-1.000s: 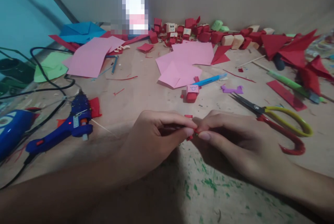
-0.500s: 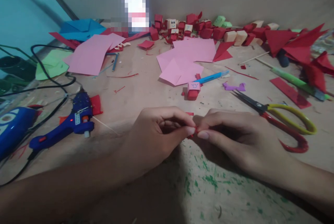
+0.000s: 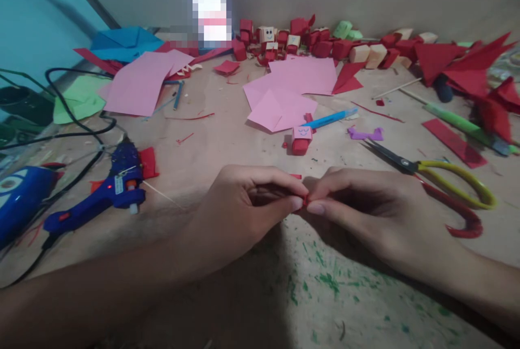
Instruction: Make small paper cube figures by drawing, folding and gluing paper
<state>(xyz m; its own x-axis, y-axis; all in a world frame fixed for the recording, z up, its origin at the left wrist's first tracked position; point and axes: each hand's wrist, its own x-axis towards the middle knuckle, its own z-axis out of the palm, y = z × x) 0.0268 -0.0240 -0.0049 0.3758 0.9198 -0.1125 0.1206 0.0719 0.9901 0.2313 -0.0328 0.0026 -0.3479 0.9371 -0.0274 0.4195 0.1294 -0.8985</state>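
Observation:
Between my fingertips is a small piece of red paper [image 3: 305, 200], mostly covered by them. My left hand [image 3: 254, 211] pinches it from the left with thumb and forefinger. From the right, my right hand [image 3: 369, 213] pinches the same piece, and the fingertips of both hands nearly meet. A thin red strip [image 3: 296, 176] shows just behind the fingers. Beyond them stands a small paper figure [image 3: 301, 140] with a pink face and red body. Scissors [image 3: 414, 166] with yellow and red handles lie beside my right hand.
A blue glue gun [image 3: 117, 189] with its cord lies at left. Behind are pink paper sheets [image 3: 303, 77], a blue pen [image 3: 331, 117], a purple paper bow [image 3: 365, 133] and a green-handled tool [image 3: 459, 121]. Several red and cream paper figures [image 3: 268, 34] line the wall.
Both hands stay pinched on the red paper, with only a slight shift of the fingertips. The view has moved a little; the objects on the table stay in place.

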